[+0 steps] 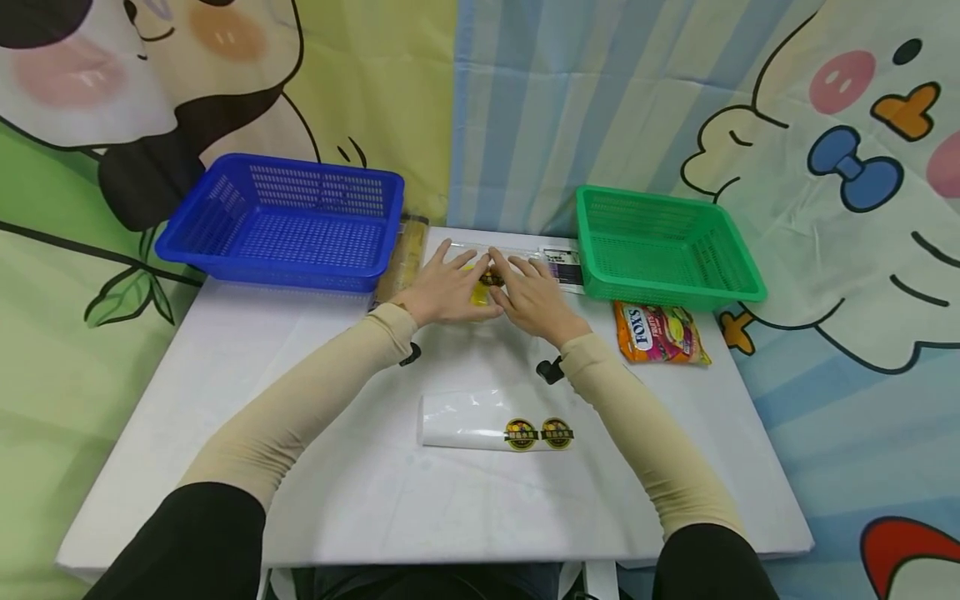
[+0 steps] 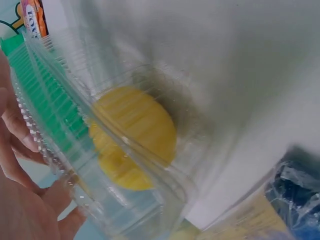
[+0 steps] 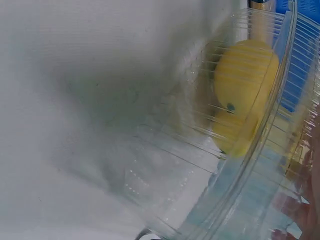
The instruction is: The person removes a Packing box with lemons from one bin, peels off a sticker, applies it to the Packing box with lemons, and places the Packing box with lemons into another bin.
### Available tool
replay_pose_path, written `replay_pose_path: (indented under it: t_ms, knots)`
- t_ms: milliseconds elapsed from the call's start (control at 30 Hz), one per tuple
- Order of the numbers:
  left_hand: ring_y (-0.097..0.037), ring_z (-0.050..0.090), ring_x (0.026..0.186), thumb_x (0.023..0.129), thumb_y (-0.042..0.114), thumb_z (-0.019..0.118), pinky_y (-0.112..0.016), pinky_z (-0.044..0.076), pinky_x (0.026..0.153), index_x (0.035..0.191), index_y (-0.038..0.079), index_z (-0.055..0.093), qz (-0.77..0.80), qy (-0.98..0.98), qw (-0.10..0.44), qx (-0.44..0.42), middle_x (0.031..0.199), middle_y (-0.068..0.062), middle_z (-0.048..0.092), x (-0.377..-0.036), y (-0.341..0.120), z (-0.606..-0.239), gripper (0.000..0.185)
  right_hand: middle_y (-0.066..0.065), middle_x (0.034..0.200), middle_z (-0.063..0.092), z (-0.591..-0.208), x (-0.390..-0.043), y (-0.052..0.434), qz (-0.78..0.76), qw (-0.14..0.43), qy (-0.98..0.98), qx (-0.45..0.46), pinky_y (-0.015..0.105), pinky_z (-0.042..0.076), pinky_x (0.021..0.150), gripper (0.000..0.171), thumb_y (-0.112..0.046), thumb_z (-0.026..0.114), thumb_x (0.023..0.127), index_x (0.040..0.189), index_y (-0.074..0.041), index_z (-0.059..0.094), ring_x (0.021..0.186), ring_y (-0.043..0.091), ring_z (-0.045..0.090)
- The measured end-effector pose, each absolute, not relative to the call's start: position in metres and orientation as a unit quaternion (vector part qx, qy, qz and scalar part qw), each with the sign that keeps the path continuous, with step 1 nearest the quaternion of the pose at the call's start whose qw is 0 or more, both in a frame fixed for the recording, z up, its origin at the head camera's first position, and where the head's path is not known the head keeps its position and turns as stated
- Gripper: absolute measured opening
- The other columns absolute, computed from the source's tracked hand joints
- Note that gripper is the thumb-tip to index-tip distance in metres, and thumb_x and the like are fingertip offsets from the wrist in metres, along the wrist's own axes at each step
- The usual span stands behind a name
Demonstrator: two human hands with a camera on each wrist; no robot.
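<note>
A clear plastic clamshell box point(image 2: 145, 212) stands near the back of the white table, with yellow rounded pieces point(image 3: 247, 75) inside, perhaps fruit; their exact kind is unclear. Both hands lie over its lid, fingers spread and mostly straight. My left hand point(image 1: 450, 292) touches the lid from the left; my right hand point(image 1: 532, 300) touches it from the right, the two index fingers and thumbs nearly meeting. Between them shows a round dark-and-yellow sticker point(image 1: 491, 278) on the lid. Closer to me lies a glossy backing sheet point(image 1: 461, 421) with two similar stickers point(image 1: 538, 434) at its right end.
At back left stands a blue basket point(image 1: 315, 265), with a yellowish wrapped package point(image 1: 405, 258) beside it. A green basket point(image 1: 667, 292) stands at back right, next to a black-and-white card point(image 1: 564, 267). In front of it lies an orange FOX'S candy bag point(image 1: 658, 333).
</note>
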State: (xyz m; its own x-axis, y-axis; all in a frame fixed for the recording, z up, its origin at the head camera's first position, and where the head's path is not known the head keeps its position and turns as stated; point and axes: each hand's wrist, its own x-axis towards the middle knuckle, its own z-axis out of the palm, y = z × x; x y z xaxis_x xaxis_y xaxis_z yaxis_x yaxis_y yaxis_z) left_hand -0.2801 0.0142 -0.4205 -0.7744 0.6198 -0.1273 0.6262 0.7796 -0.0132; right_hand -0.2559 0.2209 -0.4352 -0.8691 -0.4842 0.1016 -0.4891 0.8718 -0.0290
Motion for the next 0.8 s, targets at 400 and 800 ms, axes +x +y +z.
replay_pose_path:
  t_ms: [400,800]
  knots:
    - [-0.028,0.035,0.156,0.096,0.083,0.035,-0.06,-0.006,0.13,0.166,0.007,0.024,-0.07,0.94,0.009,0.333,0.158,-0.008,0.053,-0.272,0.012,-0.414,0.104,0.002,0.126,0.076,-0.449,-0.246,0.224,0.0,0.172,-0.957,0.233,0.053,0.039,0.121,0.059,-0.037,0.05,0.111,0.16,-0.007,0.036,0.135,0.03,0.059]
    - [-0.028,0.066,0.125,0.103,0.032,0.066,-0.057,0.033,0.123,0.141,0.016,0.064,-0.016,0.895,-0.147,0.421,0.098,-0.006,0.082,-0.266,-0.006,-0.421,0.042,0.007,0.103,0.081,-0.455,-0.239,0.22,0.019,0.279,-0.928,0.245,0.05,0.052,0.106,0.048,-0.034,0.064,0.106,0.145,-0.007,0.057,0.111,0.03,0.072]
